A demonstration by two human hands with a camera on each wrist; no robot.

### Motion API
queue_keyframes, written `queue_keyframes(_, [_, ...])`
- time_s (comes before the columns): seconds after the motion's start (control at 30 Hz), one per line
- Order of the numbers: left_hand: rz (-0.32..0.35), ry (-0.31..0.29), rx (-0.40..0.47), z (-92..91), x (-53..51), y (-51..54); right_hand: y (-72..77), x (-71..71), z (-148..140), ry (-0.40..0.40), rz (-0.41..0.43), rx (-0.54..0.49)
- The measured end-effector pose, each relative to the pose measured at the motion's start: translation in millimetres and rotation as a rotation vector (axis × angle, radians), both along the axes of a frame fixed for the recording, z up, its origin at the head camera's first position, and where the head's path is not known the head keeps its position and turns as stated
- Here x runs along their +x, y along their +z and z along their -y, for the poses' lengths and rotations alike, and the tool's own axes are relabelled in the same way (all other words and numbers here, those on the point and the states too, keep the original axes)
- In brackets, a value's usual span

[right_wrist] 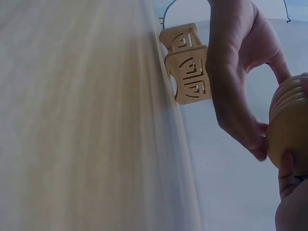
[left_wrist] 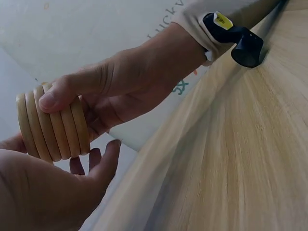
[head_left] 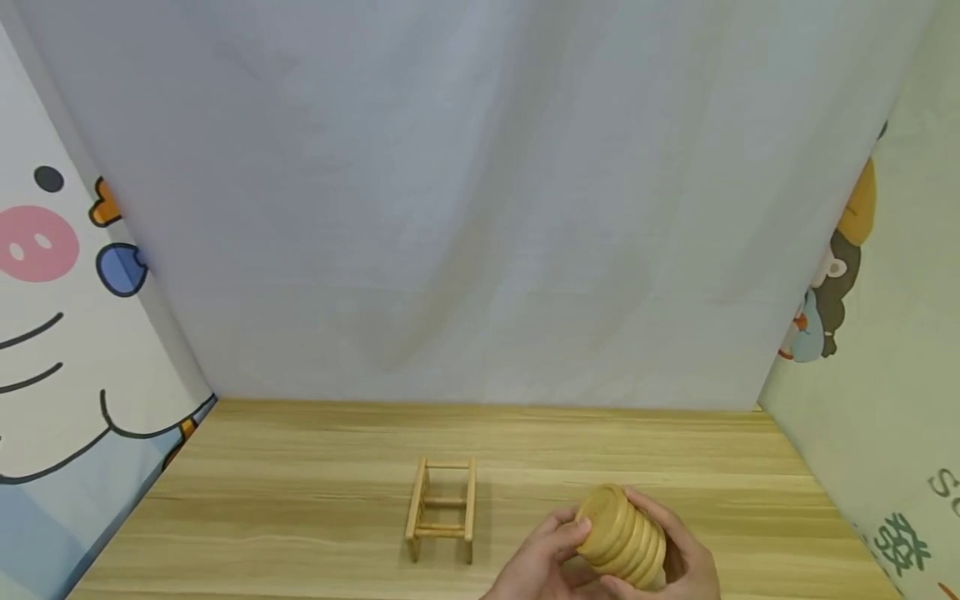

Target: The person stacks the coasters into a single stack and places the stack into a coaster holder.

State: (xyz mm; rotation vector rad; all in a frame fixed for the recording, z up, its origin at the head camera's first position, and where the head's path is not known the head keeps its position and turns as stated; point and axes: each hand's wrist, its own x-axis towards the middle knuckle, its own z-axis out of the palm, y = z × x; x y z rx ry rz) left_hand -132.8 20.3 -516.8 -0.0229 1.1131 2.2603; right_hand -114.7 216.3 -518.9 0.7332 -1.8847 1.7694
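Observation:
Several round wooden coasters (head_left: 617, 533) are held together as one stack, tilted, above the near part of the table. My left hand (head_left: 536, 562) holds the stack from the left, its thumb against the flat face of the end coaster. From the right, my right hand (head_left: 690, 562) grips the same stack around its edges. In the left wrist view, the right hand (left_wrist: 130, 79) has its thumb across the coaster rims, and the left hand (left_wrist: 53, 187) is below. Left of both hands, apart from them, a small wooden rack (head_left: 442, 508) with dowel bars stands on the table.
The wood-grain table (head_left: 300, 492) ends at a pale cloth (head_left: 450, 250) hanging behind it. A cartoon-printed panel (head_left: 67, 333) borders the left side, and another printed panel (head_left: 885, 375) borders the right. The rack's side plate (right_wrist: 190, 77) has cut-out patterns.

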Motion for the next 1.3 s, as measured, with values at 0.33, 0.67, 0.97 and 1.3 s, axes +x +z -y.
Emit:
queue_keyframes(0.33, [-0.145, 0.115, -0.047, 1.0, 2.8, 1.4, -0.1, -3.2, -2, 0.037, -0.012, 0.01])
queue_keyframes(0.67, [-0.267, 0.214, -0.23, 12.7, 4.9, 16.2, 0.0, -7.9, -4, 0.108, -0.044, 0.062])
queue_keyframes(0.97, [-0.383, 0.168, -0.225, 34.4, 3.3, 17.2, 4.3, -11.8, 6, 0.14, -0.041, 0.097])
queue_keyframes(1.3, [-0.393, 0.278, -0.282, 34.0, 10.6, 25.2, 8.1, -13.6, 17, 0.094, 0.059, 0.124])
